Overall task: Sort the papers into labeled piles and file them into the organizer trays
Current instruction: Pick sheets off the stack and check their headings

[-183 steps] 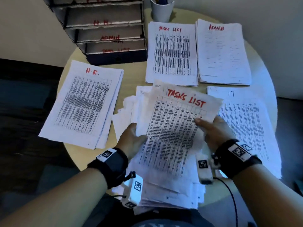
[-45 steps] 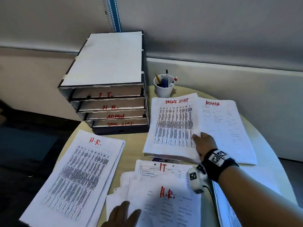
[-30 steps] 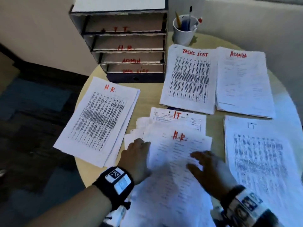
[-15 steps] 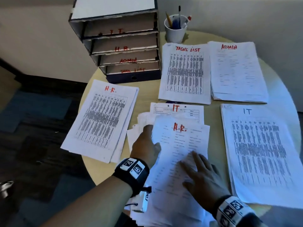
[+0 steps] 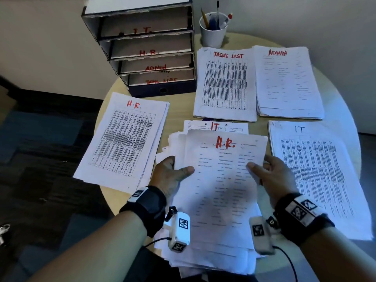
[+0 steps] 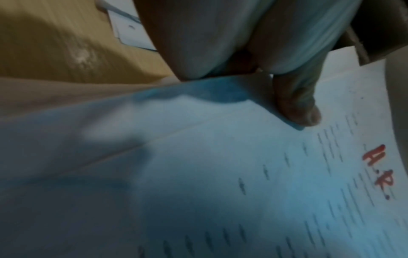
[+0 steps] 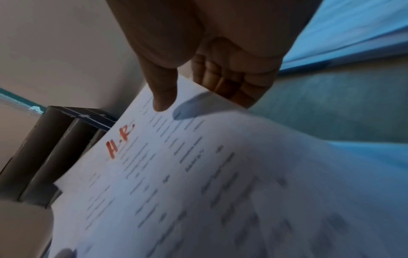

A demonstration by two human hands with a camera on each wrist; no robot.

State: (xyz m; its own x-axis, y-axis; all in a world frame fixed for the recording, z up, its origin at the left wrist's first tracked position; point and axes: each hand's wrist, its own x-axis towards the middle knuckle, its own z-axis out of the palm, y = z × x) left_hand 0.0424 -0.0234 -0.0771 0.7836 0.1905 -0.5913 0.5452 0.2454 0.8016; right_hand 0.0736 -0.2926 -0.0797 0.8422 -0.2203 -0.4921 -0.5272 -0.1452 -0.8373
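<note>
A loose sheet marked H.R. (image 5: 219, 180) tops the unsorted stack (image 5: 205, 259) at the table's front middle. My left hand (image 5: 175, 169) pinches its left edge, thumb (image 6: 295, 104) on top and fingers hidden beneath. My right hand (image 5: 262, 165) pinches the right edge, with the thumb (image 7: 163, 90) above and curled fingers (image 7: 232, 83) under the H.R. sheet (image 7: 198, 174). That edge is lifted off the stack. Under it peeks a sheet marked IT (image 5: 215, 126). The H.R. pile (image 5: 126, 143) lies at the left.
Sorted piles: TASKS LIST (image 5: 225, 86) and ADMIN (image 5: 286, 82) at the back, IT (image 5: 317, 176) at the right. The labelled tray organizer (image 5: 146, 47) stands back left, with a white cup of pens (image 5: 213, 29) beside it. The round table's edge (image 5: 105, 200) runs near my left wrist.
The right hand left the TASKS LIST pile and came down flat on the H.R. sheet. Now both hands pinch that sheet's side edges and its right side is raised.
</note>
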